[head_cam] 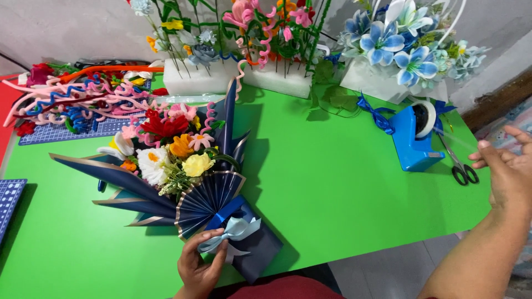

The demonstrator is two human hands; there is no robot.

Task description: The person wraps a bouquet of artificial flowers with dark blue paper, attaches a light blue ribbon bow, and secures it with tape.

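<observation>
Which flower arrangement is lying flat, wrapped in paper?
The navy-wrapped bouquet on the green table, with the left hand at its bow. The other arrangements stand upright in white foam blocks along the wall.

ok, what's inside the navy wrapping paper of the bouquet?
The navy wrapping paper holds craft flowers: red, white, orange, yellow and pink, with some greenery. Their stems are hidden under the pleated fan and light blue bow, which the left hand touches.
</observation>
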